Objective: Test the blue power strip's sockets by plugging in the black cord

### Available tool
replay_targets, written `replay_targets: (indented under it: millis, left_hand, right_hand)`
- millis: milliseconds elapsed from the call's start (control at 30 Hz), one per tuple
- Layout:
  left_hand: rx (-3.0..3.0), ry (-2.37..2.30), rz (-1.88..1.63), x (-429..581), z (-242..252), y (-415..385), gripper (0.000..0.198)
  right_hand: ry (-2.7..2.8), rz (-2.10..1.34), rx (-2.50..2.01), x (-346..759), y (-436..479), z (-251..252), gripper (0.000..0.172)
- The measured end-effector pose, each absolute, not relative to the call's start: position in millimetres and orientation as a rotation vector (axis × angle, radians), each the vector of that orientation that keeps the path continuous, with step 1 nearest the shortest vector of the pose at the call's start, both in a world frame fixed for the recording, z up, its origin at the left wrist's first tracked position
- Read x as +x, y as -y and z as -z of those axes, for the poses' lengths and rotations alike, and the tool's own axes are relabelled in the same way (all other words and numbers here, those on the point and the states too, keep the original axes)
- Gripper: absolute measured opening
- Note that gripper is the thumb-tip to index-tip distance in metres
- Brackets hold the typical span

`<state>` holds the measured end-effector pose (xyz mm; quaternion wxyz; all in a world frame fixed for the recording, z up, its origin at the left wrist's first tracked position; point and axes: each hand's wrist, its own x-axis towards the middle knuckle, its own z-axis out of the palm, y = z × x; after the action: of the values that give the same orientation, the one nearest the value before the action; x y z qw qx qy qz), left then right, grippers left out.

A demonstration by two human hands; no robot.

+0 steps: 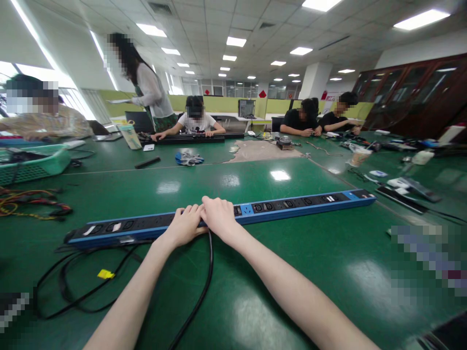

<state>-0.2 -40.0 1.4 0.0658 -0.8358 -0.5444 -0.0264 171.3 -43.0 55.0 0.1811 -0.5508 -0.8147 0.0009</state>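
A long blue and black power strip (280,206) lies slantwise across the green table, with rows of sockets facing up. My left hand (185,224) is wrapped over its middle, thumb on the near side. Right against it, my right hand (220,216) is closed over the strip, its fingertips hidden. From beneath the two hands a black cable (210,267) runs down toward me. Whatever the right fingers grip there cannot be seen. Another black cable (62,282) lies coiled below the strip's left end, with a yellow tag (105,274) on it.
A green basket (40,167) and tangled coloured wires (29,201) are at the left. Beyond the strip lie blue-grey gloves (188,158) and a dark bar (148,163). Several people are around the table's far side. Cups, cables and small devices sit at the right.
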Motion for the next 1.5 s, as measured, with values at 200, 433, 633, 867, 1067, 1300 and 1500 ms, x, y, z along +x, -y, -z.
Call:
replay_targets:
  millis: [200, 433, 633, 867, 1067, 1300, 1500]
  left_hand:
    - [-2.522, 1.623, 0.152, -1, 2, 38, 0.070]
    - [-2.521, 1.626, 0.105, -3, 3, 37, 0.068]
    - [-2.505, 1.624, 0.102, 1, -3, 42, 0.066]
    - [-2.502, 1.629, 0.089, 3, -5, 43, 0.070]
    - [-2.487, 1.621, 0.087, 1, -3, 40, 0.069]
    - [-2.493, 1.623, 0.093, 1, -2, 39, 0.069]
    - [-2.494, 1.634, 0.084, 1, -2, 41, 0.065]
  right_hand:
    - [2.350, 0.017, -1.566, 192, 39, -68, 0.037]
    - [2.434, -0.024, -1.605, 176, 42, -75, 0.037]
    - [2.393, -0.078, -1.623, 172, 36, -72, 0.038]
    - [2.421, -0.117, -1.632, 176, 32, -71, 0.043]
    - [2.394, -0.123, -1.628, 175, 35, -72, 0.043]
    - [2.431, -0.197, -1.652, 176, 26, -72, 0.045]
    - [2.389, -0.160, -1.637, 175, 29, -67, 0.042]
